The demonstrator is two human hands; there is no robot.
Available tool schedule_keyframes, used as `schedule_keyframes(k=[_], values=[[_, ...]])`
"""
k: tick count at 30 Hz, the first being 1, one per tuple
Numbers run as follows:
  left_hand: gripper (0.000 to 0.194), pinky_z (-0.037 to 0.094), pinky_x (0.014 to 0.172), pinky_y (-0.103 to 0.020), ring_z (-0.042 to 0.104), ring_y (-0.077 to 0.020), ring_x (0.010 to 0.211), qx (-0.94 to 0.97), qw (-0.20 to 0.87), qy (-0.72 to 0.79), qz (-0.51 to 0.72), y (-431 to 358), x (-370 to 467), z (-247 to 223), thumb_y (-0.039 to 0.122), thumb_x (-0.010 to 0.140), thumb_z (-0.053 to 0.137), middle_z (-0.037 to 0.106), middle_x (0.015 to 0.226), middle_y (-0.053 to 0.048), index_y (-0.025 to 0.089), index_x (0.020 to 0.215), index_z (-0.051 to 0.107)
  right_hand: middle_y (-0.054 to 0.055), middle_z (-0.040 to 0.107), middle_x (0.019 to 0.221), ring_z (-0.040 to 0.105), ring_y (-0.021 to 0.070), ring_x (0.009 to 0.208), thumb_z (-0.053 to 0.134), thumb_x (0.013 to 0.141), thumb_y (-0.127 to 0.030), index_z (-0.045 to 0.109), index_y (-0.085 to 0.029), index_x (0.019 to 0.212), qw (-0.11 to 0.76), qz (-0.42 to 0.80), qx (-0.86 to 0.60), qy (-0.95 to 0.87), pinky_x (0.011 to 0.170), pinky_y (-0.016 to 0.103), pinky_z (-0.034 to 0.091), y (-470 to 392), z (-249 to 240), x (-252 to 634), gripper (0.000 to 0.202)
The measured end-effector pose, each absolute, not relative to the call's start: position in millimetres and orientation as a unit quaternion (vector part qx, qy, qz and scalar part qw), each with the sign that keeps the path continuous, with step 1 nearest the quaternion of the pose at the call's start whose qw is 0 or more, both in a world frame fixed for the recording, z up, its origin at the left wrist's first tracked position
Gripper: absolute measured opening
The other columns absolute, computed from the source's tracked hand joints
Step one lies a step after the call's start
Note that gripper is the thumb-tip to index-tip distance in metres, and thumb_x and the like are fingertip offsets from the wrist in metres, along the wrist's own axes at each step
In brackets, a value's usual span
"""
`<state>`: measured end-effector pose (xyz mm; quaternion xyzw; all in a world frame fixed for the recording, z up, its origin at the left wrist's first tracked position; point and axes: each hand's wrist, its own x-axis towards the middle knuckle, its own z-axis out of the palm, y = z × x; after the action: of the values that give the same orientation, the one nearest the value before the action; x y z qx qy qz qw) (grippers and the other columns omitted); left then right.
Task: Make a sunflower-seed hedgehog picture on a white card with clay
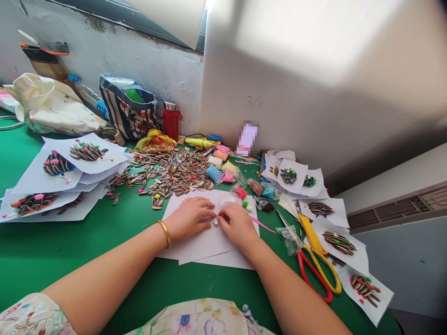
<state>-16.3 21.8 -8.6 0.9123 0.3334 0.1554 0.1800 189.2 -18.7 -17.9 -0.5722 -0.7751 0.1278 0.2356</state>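
Note:
White paper sheets (206,253) lie overlapping on the green table in front of me. On them rests my left hand (190,216), its fingers stretched towards the middle and the thumb apart. My right hand (239,225) is closed, thumb and fingertips pinched close to the left fingertips; what they hold, if anything, is hidden. A small whitish piece (215,221) shows just below the fingertips, and I cannot tell whether it is a seed or clay. Beyond my right hand lie green clay lumps (247,206) and a thin pink tool (263,225).
A heap of striped sunflower seeds (181,170) spreads behind the paper, beside bagged coloured clay (213,174). Red- and yellow-handled scissors (314,265) and a yellow cutter (312,232) lie right. Seed-decorated cards (94,156) are stacked left, and more cards (345,242) line the right edge.

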Motion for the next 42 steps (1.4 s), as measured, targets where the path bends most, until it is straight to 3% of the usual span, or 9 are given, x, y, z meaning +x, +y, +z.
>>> schedule_keyframes(k=[5,15,26,36,42], values=[[0.026,0.039,0.105,-0.046,0.054,-0.0276,0.124,0.913,0.179,0.332,0.154,21.9,-16.6,-8.6,0.03,0.084,0.072,0.064,0.13,-0.003,0.029,0.109,0.073,0.005,0.068,0.089,0.058,0.0213,0.089,0.061,0.088,-0.015,0.073,-0.022,0.093,0.234,0.122,-0.544,-0.796,0.081,0.034,0.044,-23.3,-10.9,200.8,0.015],[0.03,0.039,0.107,-0.047,0.054,-0.0278,0.125,0.911,0.183,0.337,0.152,22.7,-16.9,-8.9,0.03,0.082,0.073,0.064,0.131,-0.004,0.026,0.111,0.071,0.006,0.065,0.085,0.055,0.0206,0.083,0.058,0.091,-0.017,0.076,-0.027,0.108,0.139,0.076,-0.515,-0.842,0.074,0.033,0.041,-32.6,-5.3,195.1,0.026],[0.029,0.039,0.106,-0.046,0.054,-0.0276,0.125,0.908,0.187,0.342,0.153,22.3,-17.1,-9.3,0.03,0.081,0.073,0.064,0.131,-0.004,0.026,0.11,0.071,0.006,0.068,0.093,0.06,0.0191,0.09,0.054,0.087,-0.008,0.073,-0.023,0.113,0.218,0.189,-0.515,-0.807,0.084,0.034,0.048,-26.2,-8.4,203.3,0.035],[0.029,0.039,0.105,-0.047,0.053,-0.0277,0.126,0.91,0.187,0.341,0.145,20.8,-16.7,-8.6,0.031,0.083,0.072,0.063,0.132,-0.003,0.028,0.112,0.07,0.006,0.067,0.088,0.059,0.0201,0.086,0.057,0.084,-0.008,0.076,-0.026,0.107,0.179,0.148,-0.511,-0.827,0.079,0.034,0.047,-28.6,-5.7,202.2,0.034],[0.034,0.038,0.105,-0.047,0.051,-0.0277,0.126,0.917,0.171,0.332,0.142,17.5,-16.0,-6.1,0.028,0.085,0.066,0.062,0.131,-0.004,0.031,0.119,0.067,0.007,0.07,0.093,0.061,0.021,0.091,0.054,0.084,-0.008,0.076,-0.02,0.108,0.228,0.154,-0.549,-0.789,0.085,0.036,0.049,-25.1,-7.0,207.3,0.034]])
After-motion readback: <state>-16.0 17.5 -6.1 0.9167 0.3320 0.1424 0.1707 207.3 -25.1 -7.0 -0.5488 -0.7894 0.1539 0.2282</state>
